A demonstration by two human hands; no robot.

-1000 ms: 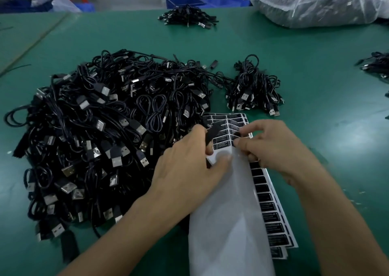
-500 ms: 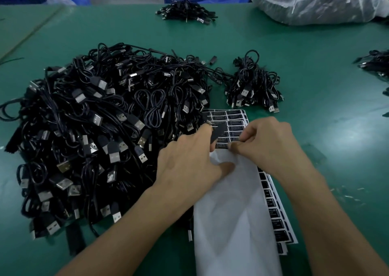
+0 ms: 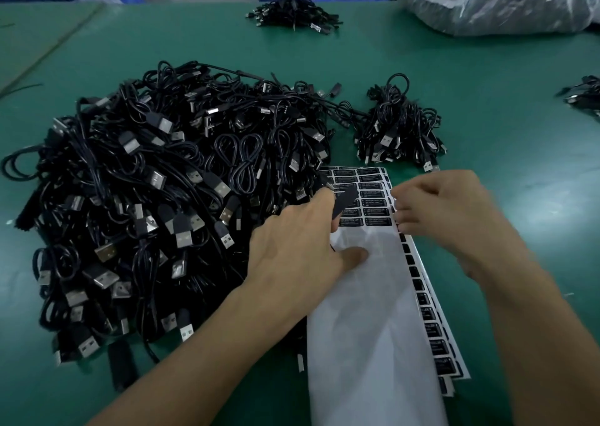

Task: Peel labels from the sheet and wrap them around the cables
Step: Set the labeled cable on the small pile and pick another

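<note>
A white label sheet (image 3: 373,312) lies in front of me, with rows of black labels (image 3: 373,195) left at its far end. A second sheet (image 3: 431,334) with black labels shows from under its right side. My left hand (image 3: 298,250) presses its thumb on the bare white backing and holds one peeled black label (image 3: 344,200) at its fingertips. My right hand (image 3: 444,217) has its fingers curled at the sheet's right edge, apparently pinching it; motion blur hides the grip. A big heap of black USB cables (image 3: 162,198) lies to the left.
A small bundle of cables (image 3: 399,130) lies just beyond the sheet. Another bundle (image 3: 292,18) sits at the far edge of the green table (image 3: 503,117), and more cables (image 3: 584,96) at the right edge. A clear plastic bag (image 3: 493,0) is at the far right.
My right hand has moved from the middle of the label rows to the sheet's right edge, uncovering more labels. My left hand still holds its label and presses the sheet.
</note>
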